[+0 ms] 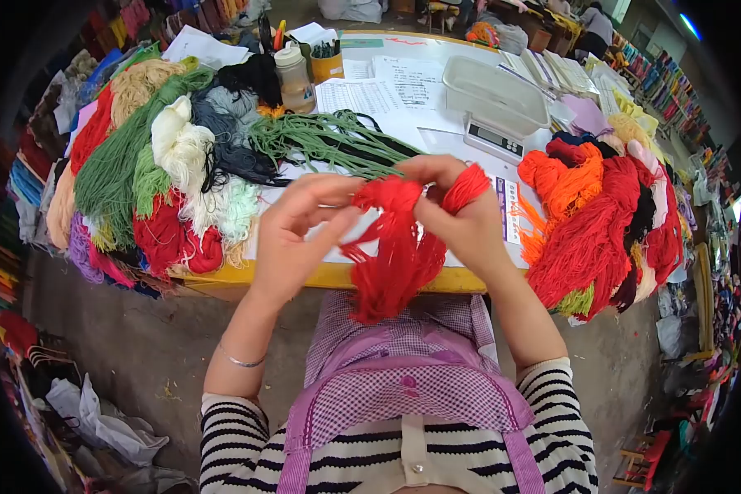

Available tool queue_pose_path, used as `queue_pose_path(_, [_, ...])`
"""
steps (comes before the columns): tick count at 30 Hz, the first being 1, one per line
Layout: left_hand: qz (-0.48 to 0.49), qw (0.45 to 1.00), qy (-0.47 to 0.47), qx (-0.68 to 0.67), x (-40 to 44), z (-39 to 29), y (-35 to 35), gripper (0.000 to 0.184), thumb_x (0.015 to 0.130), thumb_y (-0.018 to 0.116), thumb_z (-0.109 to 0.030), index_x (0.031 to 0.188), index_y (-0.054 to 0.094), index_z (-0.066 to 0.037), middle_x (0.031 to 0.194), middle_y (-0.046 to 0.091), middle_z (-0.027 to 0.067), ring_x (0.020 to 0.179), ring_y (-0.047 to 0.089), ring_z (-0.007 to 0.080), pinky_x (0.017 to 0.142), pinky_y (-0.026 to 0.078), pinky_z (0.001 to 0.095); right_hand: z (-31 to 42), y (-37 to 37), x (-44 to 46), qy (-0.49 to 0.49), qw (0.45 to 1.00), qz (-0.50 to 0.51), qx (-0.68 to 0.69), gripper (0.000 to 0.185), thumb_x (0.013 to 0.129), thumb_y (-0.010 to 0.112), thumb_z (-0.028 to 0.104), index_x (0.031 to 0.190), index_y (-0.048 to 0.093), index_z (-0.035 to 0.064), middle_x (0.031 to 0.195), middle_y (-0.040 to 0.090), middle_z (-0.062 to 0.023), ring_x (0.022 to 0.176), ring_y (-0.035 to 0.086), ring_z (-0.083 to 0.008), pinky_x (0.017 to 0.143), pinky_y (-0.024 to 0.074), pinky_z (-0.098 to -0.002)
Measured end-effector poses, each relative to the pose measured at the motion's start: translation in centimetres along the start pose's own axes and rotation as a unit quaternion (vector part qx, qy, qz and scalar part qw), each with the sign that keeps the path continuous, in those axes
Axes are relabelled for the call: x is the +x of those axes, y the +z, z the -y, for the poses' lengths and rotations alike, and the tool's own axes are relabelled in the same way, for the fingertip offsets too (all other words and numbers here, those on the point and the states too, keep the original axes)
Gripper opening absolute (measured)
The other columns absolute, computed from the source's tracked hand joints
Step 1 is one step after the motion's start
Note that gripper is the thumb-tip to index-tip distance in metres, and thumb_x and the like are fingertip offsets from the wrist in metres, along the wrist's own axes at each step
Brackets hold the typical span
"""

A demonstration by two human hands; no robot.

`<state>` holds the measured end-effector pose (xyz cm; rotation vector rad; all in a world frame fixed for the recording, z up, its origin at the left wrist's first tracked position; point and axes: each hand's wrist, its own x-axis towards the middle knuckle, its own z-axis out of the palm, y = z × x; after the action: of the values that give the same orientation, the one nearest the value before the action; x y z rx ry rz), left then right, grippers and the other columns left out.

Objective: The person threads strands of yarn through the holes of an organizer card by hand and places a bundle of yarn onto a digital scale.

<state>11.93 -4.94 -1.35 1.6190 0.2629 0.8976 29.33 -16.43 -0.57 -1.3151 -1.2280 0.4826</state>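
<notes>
A skein of red yarn (391,263) hangs in front of my chest, over the table's front edge, its lower strands loose and a little blurred. My right hand (465,222) is closed around its upper part, and a red loop sticks out past the knuckles. From the other side, my left hand (300,235) has its fingers curved and thumb tips at the skein's upper left; the yarn partly hides the contact. Just behind both hands, dark green yarn (329,140) lies stretched across the table.
Piled yarn skeins (115,173) cover the table's left side; red and orange skeins (593,222) lie at right. A digital scale (494,140) with a clear tray (498,90), written papers (403,82), a bottle (294,78) and a pen holder (327,66) stand behind.
</notes>
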Motion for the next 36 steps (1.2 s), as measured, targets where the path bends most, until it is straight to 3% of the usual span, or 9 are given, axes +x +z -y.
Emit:
queue_pose_path(3, [0.028,0.993,0.056,0.103,0.6,0.2,1.1,0.026,0.080,0.063,0.010,0.105,0.062,0.003,0.099,0.060,0.0058,0.087,0.063,0.0112,0.078,0.052,0.0233,-0.1,0.4,0.3,-0.248,0.953,-0.003,-0.175,0.033,0.076,0.056,-0.007,0.107,0.063,0.0038,0.094,0.062,-0.0096,0.080,0.061,-0.0202,0.068,0.0487,-0.0278])
queue_pose_path(11, [0.050,0.995,-0.041,0.081,1.0,0.5,1.8,0.011,0.078,0.062,0.004,0.088,0.059,0.002,0.083,0.061,0.0028,0.080,0.062,0.0081,0.070,0.053,0.0217,0.0,-0.1,-0.6,-0.284,0.919,-0.004,-0.272,0.028,0.070,0.064,-0.007,0.095,0.062,0.0034,0.094,0.061,-0.0131,0.087,0.062,-0.0271,0.072,0.0505,-0.0334])
queue_pose_path(15, [0.050,0.992,-0.087,-0.081,1.9,2.4,1.2,0.012,0.077,0.058,0.006,0.089,0.058,0.001,0.079,0.062,0.0027,0.071,0.058,0.0056,0.059,0.048,0.0187,-0.3,0.4,-1.0,-0.224,0.964,0.017,-0.142,0.019,0.074,0.065,-0.004,0.092,0.059,0.0012,0.095,0.060,-0.0113,0.086,0.059,-0.0234,0.073,0.0489,-0.0310])
queue_pose_path(17, [0.041,0.993,-0.081,-0.073,1.7,2.4,1.3,0.012,0.078,0.058,0.004,0.090,0.058,0.001,0.080,0.061,0.0025,0.070,0.056,0.0049,0.057,0.045,0.0184,-0.6,0.9,-1.2,0.043,0.973,0.021,0.224,0.019,0.075,0.061,-0.003,0.094,0.058,0.0023,0.090,0.059,-0.0129,0.085,0.059,-0.0269,0.074,0.0478,-0.0338])
queue_pose_path(19, [0.021,0.999,-0.041,-0.006,1.3,1.7,1.6,0.014,0.079,0.055,0.006,0.091,0.058,0.001,0.085,0.061,0.0010,0.077,0.056,0.0055,0.069,0.046,0.0209,-1.8,0.8,-0.9,0.024,0.982,0.010,0.189,0.022,0.076,0.059,-0.002,0.098,0.058,0.0013,0.092,0.059,-0.0129,0.086,0.059,-0.0276,0.074,0.0475,-0.0336])
queue_pose_path(21, [0.028,0.998,-0.030,0.040,0.9,0.0,2.3,0.014,0.079,0.056,0.005,0.092,0.058,0.001,0.085,0.061,0.0014,0.078,0.056,0.0055,0.067,0.047,0.0211,-1.9,0.1,-0.5,-0.150,0.983,0.007,-0.106,0.026,0.075,0.059,-0.003,0.100,0.060,0.0017,0.096,0.060,-0.0126,0.087,0.060,-0.0276,0.075,0.0479,-0.0345])
queue_pose_path(26, [0.082,0.975,-0.005,0.206,0.7,0.7,1.3,0.016,0.079,0.058,0.003,0.095,0.056,0.000,0.088,0.061,0.0031,0.078,0.058,0.0061,0.064,0.049,0.0220,-1.8,-0.1,-0.5,-0.201,0.963,0.042,-0.172,0.026,0.075,0.059,-0.006,0.100,0.063,0.0031,0.099,0.060,-0.0112,0.089,0.060,-0.0234,0.076,0.0479,-0.0335])
queue_pose_path(31, [0.009,0.989,-0.098,-0.113,2.0,3.9,0.6,0.013,0.086,0.052,-0.005,0.098,0.055,0.000,0.092,0.061,0.0041,0.082,0.058,0.0087,0.071,0.050,0.0238,-1.1,0.5,-0.5,-0.209,0.972,0.012,-0.111,0.017,0.081,0.061,-0.003,0.098,0.062,0.0019,0.098,0.061,-0.0083,0.087,0.058,-0.0164,0.075,0.0474,-0.0294])
queue_pose_path(36, [0.068,0.891,-0.335,-0.300,-0.2,2.2,2.7,0.024,0.097,0.048,-0.027,0.103,0.056,-0.005,0.091,0.061,0.0053,0.075,0.056,0.0076,0.061,0.044,0.0198,-0.6,-0.7,0.8,0.083,0.980,0.020,0.182,0.009,0.086,0.058,0.011,0.092,0.060,0.0040,0.072,0.053,0.0046,0.059,0.042,-0.0023,0.053,0.0307,-0.0180])
